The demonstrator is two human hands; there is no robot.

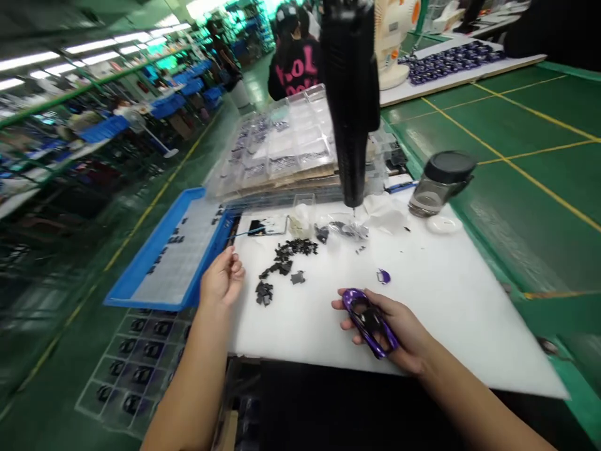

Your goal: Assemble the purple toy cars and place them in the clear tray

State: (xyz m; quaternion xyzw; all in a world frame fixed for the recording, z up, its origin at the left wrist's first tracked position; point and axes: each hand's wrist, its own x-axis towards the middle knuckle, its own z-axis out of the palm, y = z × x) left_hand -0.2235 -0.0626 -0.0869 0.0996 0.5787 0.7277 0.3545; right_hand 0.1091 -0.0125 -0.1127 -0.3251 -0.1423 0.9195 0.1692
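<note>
My right hand (406, 329) grips a glossy purple toy car body (369, 319) with openings in its top, low over the front of the white work surface (319, 326). Just beyond it lies a small purple part (384, 276). At the left edge of the surface my left hand (223, 275) is raised with its fingers curled in; whether a small piece is between them cannot be made out. Nearest to that hand are a heap of small black parts (284, 254), a smaller dark pile (264, 293) and a flat grey piece (297, 277).
A black electric screwdriver (350, 113) hangs point down over the surface. A blue tray (141, 275) with black pieces stands left; compartment trays (282, 144) are stacked behind. A dark-lidded jar (436, 185) stands at the right. A person (295, 62) is farther off.
</note>
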